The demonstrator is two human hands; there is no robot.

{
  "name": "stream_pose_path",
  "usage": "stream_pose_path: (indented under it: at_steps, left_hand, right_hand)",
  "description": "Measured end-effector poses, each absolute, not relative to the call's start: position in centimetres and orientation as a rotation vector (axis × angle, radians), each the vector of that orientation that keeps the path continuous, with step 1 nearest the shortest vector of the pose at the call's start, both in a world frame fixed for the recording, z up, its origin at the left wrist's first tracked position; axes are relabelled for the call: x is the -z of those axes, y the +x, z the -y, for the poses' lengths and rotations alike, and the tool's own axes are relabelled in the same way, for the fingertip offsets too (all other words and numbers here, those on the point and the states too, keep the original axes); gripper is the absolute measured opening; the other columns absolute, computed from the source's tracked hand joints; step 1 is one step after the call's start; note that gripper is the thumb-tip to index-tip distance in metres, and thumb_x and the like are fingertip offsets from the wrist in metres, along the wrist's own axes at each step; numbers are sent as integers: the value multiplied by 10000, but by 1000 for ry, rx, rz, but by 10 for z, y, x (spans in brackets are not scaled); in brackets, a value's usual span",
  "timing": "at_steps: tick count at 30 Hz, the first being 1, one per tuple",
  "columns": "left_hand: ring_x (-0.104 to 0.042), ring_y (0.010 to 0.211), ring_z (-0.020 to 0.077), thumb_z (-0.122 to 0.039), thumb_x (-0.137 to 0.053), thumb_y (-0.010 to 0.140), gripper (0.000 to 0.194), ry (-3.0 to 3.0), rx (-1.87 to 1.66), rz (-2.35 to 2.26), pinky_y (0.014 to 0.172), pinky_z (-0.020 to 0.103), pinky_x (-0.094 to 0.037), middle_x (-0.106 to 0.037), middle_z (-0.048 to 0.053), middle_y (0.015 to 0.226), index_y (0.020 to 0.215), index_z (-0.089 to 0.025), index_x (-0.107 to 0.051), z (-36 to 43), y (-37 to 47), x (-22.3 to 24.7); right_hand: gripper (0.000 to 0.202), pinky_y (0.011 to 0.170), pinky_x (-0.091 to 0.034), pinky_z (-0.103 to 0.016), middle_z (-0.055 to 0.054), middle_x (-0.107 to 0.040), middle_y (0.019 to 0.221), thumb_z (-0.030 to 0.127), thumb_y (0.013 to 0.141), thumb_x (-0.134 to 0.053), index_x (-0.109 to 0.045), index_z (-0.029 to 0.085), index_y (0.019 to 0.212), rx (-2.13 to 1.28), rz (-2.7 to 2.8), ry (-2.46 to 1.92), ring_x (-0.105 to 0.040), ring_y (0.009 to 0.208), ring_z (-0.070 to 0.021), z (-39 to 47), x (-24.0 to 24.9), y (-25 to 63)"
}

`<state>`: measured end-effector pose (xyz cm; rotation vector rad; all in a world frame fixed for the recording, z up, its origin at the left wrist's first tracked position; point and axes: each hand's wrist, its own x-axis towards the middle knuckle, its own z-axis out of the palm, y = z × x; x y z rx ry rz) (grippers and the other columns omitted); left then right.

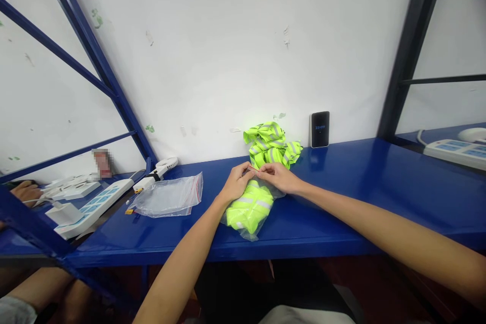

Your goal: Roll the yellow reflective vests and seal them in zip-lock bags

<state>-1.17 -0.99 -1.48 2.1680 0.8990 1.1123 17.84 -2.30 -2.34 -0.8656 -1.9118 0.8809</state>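
Observation:
A clear zip bag [248, 235] lies on the blue table [341, 187] with a neon yellow reflective vest [250, 207] folded inside it. My left hand [238, 182] pinches the bag's far, open-end edge, where a thin red strip shows. Close beside it, my right hand [279, 177] pinches the same edge from the right. The two sets of fingertips nearly meet; whether the zip is closed cannot be seen. Just beyond my hands, more neon yellow reflective vests [268, 142] lie in a loose heap against the wall.
Flat clear zip bags [167, 197] lie at the left, near a small white fan [167, 163]. A black device with a clock display [319, 129] leans at the wall. Power strips [94, 207] lie beyond the blue frame, where another person's hand [26, 192] shows.

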Motion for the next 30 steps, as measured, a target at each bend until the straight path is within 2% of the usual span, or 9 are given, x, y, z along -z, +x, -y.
stream_pose_path:
  at_steps: [4, 8, 14, 16, 22, 26, 30]
  left_hand:
    - [-519, 700, 138, -312, -531, 828, 188, 2101, -1152, -886, 668, 245, -394, -609, 9, 740, 775, -147, -605, 6, -14, 14]
    - [-520, 682, 135, -311, -555, 807, 187, 2034, -1192, -880, 662, 247, -393, -607, 6, 717, 756, -142, -615, 3, -17, 11]
    - [-496, 636, 128, -317, -577, 777, 192, 1959, -1293, -933, 633, 251, -375, -579, -10, 654, 699, -144, -610, -1, -25, 7]
    - [-499, 641, 131, -312, -577, 773, 188, 1944, -1309, -940, 634, 251, -372, -580, -10, 651, 700, -144, -616, -2, -27, 6]
    - [-523, 651, 143, -315, -596, 757, 186, 1865, -1336, -919, 659, 258, -381, -600, 2, 652, 694, -143, -628, -2, -26, 5]
    - [-520, 650, 136, -327, -595, 775, 203, 1840, -1348, -858, 662, 252, -384, -598, 2, 660, 684, -147, -618, -1, -25, 7]
    - [-526, 666, 133, -367, -582, 802, 245, 1785, -1333, -814, 657, 243, -387, -608, 9, 688, 700, -149, -626, -6, -26, 12]
  right_hand:
    - [421, 525, -294, -242, 25, -465, 615, 561, 833, -541, -554, 161, 702, -917, 1981, -867, -396, 553, -101, 24, 20, 185]
    - [389, 489, -265, -234, 39, -439, 594, 529, 835, -559, -531, 165, 702, -1023, 1957, -846, -363, 511, -85, 23, 20, 191]
    - [397, 510, -370, -245, 18, -511, 601, 550, 834, -557, -561, 165, 738, -1049, 1985, -897, -496, 546, -121, 24, 19, 207]
    - [409, 502, -362, -244, 15, -518, 598, 559, 837, -548, -553, 165, 731, -998, 2023, -933, -500, 542, -123, 26, 16, 212]
    - [429, 489, -248, -241, 49, -393, 563, 546, 894, -466, -416, 193, 655, -627, 2165, -1011, -344, 501, -94, 30, 9, 215]
    - [443, 517, -281, -252, 45, -416, 537, 539, 921, -423, -394, 200, 638, -586, 2212, -1039, -375, 494, -104, 34, 7, 214]
    - [504, 594, -387, -283, 20, -490, 495, 553, 951, -348, -435, 194, 608, -771, 2264, -973, -480, 481, -125, 41, 4, 216]
